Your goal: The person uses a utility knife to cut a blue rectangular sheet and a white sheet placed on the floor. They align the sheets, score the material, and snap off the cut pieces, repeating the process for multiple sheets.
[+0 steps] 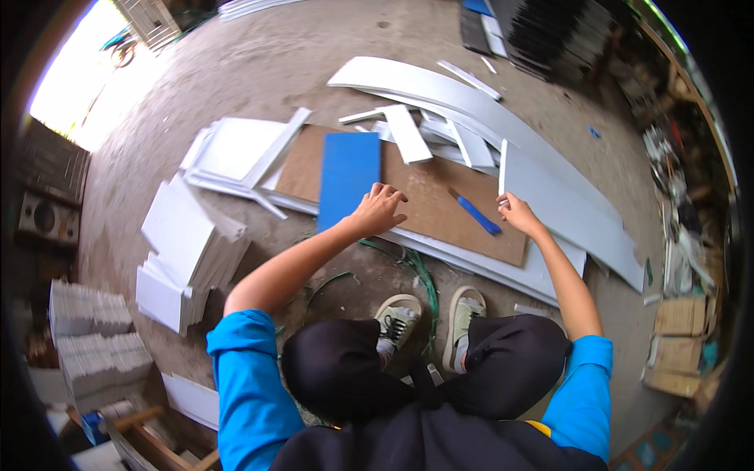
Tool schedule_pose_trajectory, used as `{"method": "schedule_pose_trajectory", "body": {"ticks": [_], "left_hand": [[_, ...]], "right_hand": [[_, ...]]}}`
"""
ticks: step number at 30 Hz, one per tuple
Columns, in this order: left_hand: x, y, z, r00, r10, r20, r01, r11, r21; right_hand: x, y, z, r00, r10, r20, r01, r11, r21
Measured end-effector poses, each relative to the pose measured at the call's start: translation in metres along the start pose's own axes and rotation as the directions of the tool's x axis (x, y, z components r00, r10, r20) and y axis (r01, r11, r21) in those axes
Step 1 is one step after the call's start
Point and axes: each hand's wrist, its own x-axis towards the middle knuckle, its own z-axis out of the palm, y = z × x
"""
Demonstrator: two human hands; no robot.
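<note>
My left hand [378, 209] is over the lower right edge of a flat blue panel [349, 169], its fingers loosely bent and apart, holding nothing. The panel lies on a brown board [440, 208], which rests on white sheets. In my right hand [516, 212], at the board's right side, a narrow white strip [503, 166] is pinched between the fingers and points away from me. Between my two hands, a blue-handled knife [479, 216] lies slantwise on the board. Whether my left fingertips touch the panel, I cannot tell.
White offcuts [455, 141] are heaped beyond the board. A long white sheet [542, 169] runs along the right. Stacks of white panels [181, 243] stand at left. Green strapping [424, 275] lies near my shoes [398, 320]. Cardboard boxes [679, 334] line the right side.
</note>
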Motion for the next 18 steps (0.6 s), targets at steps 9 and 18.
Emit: {"method": "schedule_pose_trajectory", "body": {"ticks": [9, 18], "left_hand": [[0.045, 0.016, 0.067, 0.968, -0.162, 0.191, 0.154, 0.987, 0.055], [0.100, -0.001, 0.104, 0.888, -0.348, -0.301, 0.207, 0.886, -0.415]], "right_hand": [[-0.017, 0.055, 0.095, 0.843, -0.428, -0.325, 0.365, 0.900, -0.240], [-0.009, 0.053, 0.100, 0.816, -0.411, -0.406, 0.263, 0.891, -0.371]]}}
